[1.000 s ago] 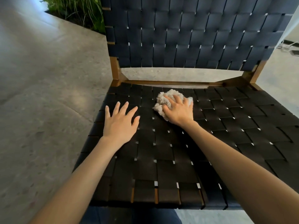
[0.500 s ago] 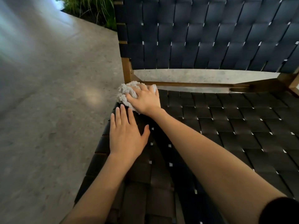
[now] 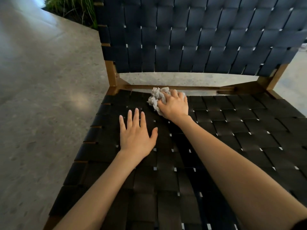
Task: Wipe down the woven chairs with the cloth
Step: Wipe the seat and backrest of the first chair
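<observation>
A chair with a black woven seat [image 3: 232,146], a dark woven backrest [image 3: 199,39] and a brown wooden frame [image 3: 113,77] fills the view. A crumpled light grey cloth [image 3: 157,97] lies on the seat near its back rail, left of centre. My right hand [image 3: 175,105] grips the cloth and presses it onto the weave. My left hand [image 3: 136,133] rests flat on the seat with straight, spread fingers, just in front and to the left of the cloth.
Grey speckled concrete floor [image 3: 41,97] spreads to the left of the chair and shows through the gap under the backrest. Green plants [image 3: 73,9] grow at the top left behind the chair.
My right hand has slid the cloth from the seat's back left corner rightward along the back rail. My left hand has stayed flat on the seat.
</observation>
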